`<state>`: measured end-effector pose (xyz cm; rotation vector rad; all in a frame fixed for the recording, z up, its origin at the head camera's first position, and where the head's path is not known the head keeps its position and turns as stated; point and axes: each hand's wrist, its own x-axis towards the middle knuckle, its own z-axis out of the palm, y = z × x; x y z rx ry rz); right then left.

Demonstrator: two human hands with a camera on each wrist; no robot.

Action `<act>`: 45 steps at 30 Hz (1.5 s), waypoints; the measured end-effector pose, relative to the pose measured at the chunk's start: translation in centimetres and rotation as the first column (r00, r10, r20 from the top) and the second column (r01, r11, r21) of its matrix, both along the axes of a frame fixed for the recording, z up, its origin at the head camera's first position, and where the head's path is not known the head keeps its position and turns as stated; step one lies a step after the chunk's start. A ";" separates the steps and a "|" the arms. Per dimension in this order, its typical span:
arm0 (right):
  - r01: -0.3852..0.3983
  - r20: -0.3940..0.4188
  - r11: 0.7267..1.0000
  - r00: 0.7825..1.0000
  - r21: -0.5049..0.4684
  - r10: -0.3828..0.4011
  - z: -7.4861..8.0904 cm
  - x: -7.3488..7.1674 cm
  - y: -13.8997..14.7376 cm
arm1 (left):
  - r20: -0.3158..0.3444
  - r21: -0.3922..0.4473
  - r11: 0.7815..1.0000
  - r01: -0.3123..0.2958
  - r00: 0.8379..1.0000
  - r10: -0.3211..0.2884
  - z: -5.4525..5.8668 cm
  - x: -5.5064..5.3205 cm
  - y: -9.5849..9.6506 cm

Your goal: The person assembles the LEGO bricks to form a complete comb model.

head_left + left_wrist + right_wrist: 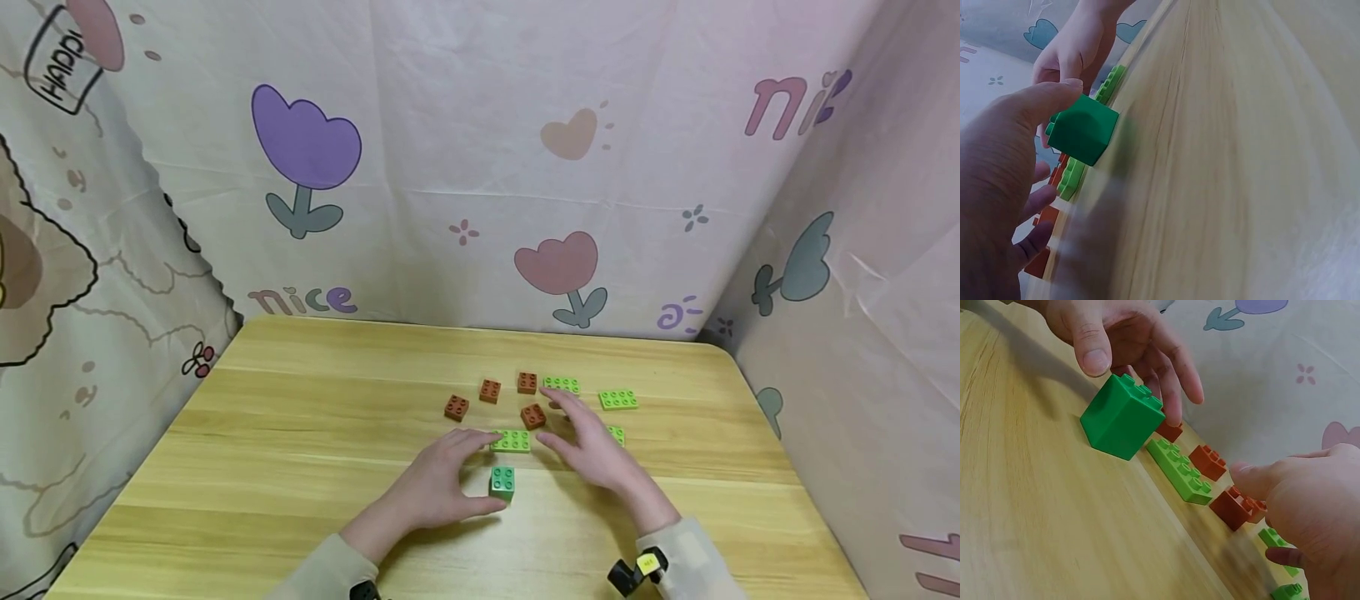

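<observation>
A tall dark green toy brick point(502, 482) with studs on top stands on the table, nearest to my left hand point(435, 486). That hand's thumb and fingers are spread around the brick without gripping it; in the right wrist view, the thumb hangs just above the dark green brick point(1122, 419). Just beyond lies a flat lime green brick point(511, 442), near the left fingertips. My right hand point(592, 442) hovers with thumb and fingers apart, near a brown brick point(533, 416), holding nothing visible. It partly covers a lime brick point(616, 436).
More brown bricks point(456, 407) lie scattered farther back on the wooden table point(300, 433). Lime plates point(618, 400) lie behind the right hand, one partly hidden by its fingers. A printed cloth point(442, 167) hangs behind the table and along both sides.
</observation>
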<state>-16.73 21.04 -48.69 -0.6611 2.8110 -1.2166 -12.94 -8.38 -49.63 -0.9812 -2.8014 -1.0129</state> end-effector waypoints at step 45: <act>0.061 0.063 0.997 0.996 -0.054 -0.057 -2.7 -2.0 -1.7 | 0.119 0.209 0.976 -0.057 0.992 0.033 -2.7 -0.2 1.4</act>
